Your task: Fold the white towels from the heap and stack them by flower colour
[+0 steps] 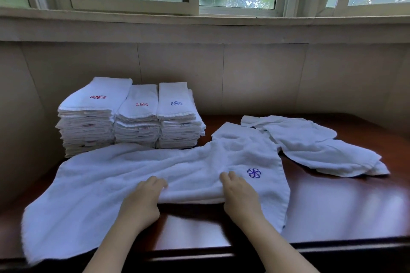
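A white towel with a blue flower lies spread and rumpled across the dark wooden table. My left hand and my right hand both grip its bunched near edge at the middle, fingers on top of the fold. Behind it stand three stacks of folded towels: a tall stack with a red flower at the left, a second red-flower stack in the middle, and a blue-flower stack at the right. Two or three loose unfolded towels lie at the right.
The table's front edge runs just below my forearms. A pale wall and a window sill close off the back. Bare tabletop shows at the right front.
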`<state>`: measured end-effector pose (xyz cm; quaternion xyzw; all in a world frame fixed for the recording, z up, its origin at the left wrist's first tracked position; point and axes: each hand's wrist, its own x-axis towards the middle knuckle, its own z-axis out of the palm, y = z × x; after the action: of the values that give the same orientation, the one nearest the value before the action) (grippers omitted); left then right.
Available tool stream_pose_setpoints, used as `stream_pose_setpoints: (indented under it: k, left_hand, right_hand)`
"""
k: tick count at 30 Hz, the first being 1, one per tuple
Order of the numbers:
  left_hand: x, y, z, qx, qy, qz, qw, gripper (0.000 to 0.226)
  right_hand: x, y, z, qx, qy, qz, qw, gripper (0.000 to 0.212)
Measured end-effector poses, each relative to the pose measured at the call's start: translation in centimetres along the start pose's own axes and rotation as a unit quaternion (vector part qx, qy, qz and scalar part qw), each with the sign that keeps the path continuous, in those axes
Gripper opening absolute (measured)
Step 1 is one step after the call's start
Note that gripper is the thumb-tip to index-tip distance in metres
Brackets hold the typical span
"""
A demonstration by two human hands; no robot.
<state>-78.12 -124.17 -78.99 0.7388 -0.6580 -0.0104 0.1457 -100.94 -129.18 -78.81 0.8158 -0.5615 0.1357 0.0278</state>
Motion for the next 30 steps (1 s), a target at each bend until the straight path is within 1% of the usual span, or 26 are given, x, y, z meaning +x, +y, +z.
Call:
stream_pose_setpoints:
  k: [1, 2, 4, 5, 6, 8, 9, 10, 11, 12, 13, 14, 16, 17, 19, 20, 21, 22, 24, 26, 30]
  left_hand:
    - [0.0, -0.5, -0.1, 0.019, -0.005, -0.014, 1.000, 0.059]
    - [0.0, -0.9, -0.3, 0.031, -0.003, -0.029, 0.999, 0.052]
    - [0.0, -1.3, -0.9, 0.022, 0.014, -0.061, 0.998, 0.031]
    - [0.0, -1.2, -1.3, -0.011, 0.027, -0.076, 0.997, 0.022]
    - [0.0, -1.1, -1.9, -0.072, 0.042, -0.084, 0.993, 0.015]
    - [-0.1, -0.6, -3.2, -0.229, 0.065, -0.083, 0.968, 0.012]
    - [0.0, -0.6, -4.3, -0.291, 0.078, -0.074, 0.951, 0.015]
    - [0.1, -0.6, -5.7, -0.325, 0.089, -0.060, 0.940, 0.018]
    - [0.2, -0.9, -7.2, -0.335, 0.101, -0.047, 0.936, 0.017]
    - [0.4, -1.4, -8.6, -0.328, 0.115, -0.040, 0.937, 0.018]
    - [0.8, -1.9, -9.9, -0.308, 0.134, -0.038, 0.941, 0.022]
    - [1.4, -2.4, -10.9, -0.279, 0.153, -0.038, 0.947, 0.025]
    - [2.8, -2.6, -11.9, -0.226, 0.179, -0.033, 0.957, 0.029]
    - [3.5, -2.4, -11.9, -0.200, 0.189, -0.025, 0.961, 0.027]
    - [5.1, -2.2, -11.6, -0.156, 0.217, -0.008, 0.964, 0.015]
    - [5.8, -2.3, -11.4, -0.134, 0.229, -0.005, 0.964, 0.010]
    - [6.4, -2.5, -11.1, -0.113, 0.234, -0.004, 0.966, 0.010]
    - [7.0, -3.0, -10.6, -0.094, 0.230, -0.006, 0.969, 0.010]
    - [7.9, -3.9, -9.4, -0.075, 0.200, -0.012, 0.977, 0.008]
    - [8.1, -4.8, -7.8, -0.067, 0.164, -0.013, 0.984, 0.007]
    - [7.8, -6.9, -5.2, -0.067, 0.119, -0.028, 0.990, 0.023]
  right_hand:
    - [0.2, 0.7, 0.0, -0.006, 0.005, 0.032, 0.999, 0.042]
    - [0.2, 1.5, -0.1, -0.014, 0.003, 0.060, 0.998, 0.040]
    - [0.2, 3.1, -0.4, -0.020, -0.033, 0.114, 0.993, 0.033]
    - [0.1, 3.7, -0.7, -0.008, -0.055, 0.137, 0.989, 0.027]
    - [0.1, 4.3, -1.3, 0.019, -0.069, 0.156, 0.985, 0.022]
    - [0.2, 5.5, -2.9, 0.127, -0.078, 0.180, 0.972, 0.011]
    - [0.5, 6.2, -4.0, 0.207, -0.092, 0.182, 0.957, 0.009]
    - [0.9, 6.9, -5.4, 0.285, -0.119, 0.184, 0.933, 0.014]
    - [1.3, 7.7, -7.2, 0.340, -0.149, 0.181, 0.911, 0.020]
    - [1.9, 8.4, -8.7, 0.359, -0.166, 0.171, 0.902, 0.022]
    - [2.7, 9.1, -9.8, 0.349, -0.164, 0.157, 0.909, 0.025]
    - [3.7, 9.5, -10.6, 0.320, -0.140, 0.142, 0.926, 0.029]
    - [6.0, 9.7, -11.1, 0.243, -0.054, 0.104, 0.963, 0.031]
    - [7.2, 9.4, -11.0, 0.217, -0.009, 0.088, 0.972, 0.029]
    - [9.4, 9.1, -10.7, 0.192, 0.073, 0.078, 0.976, 0.030]
    - [10.3, 9.2, -10.6, 0.194, 0.095, 0.090, 0.972, 0.027]
    - [11.1, 9.5, -10.3, 0.197, 0.099, 0.102, 0.970, 0.023]
    - [11.6, 9.8, -10.0, 0.191, 0.086, 0.105, 0.972, 0.020]
    - [12.2, 10.5, -8.7, 0.165, 0.037, 0.104, 0.980, 0.022]
    - [11.9, 11.1, -7.2, 0.172, 0.010, 0.114, 0.978, 0.021]
    - [10.8, 13.0, -4.8, 0.167, -0.001, 0.133, 0.977, 0.022]
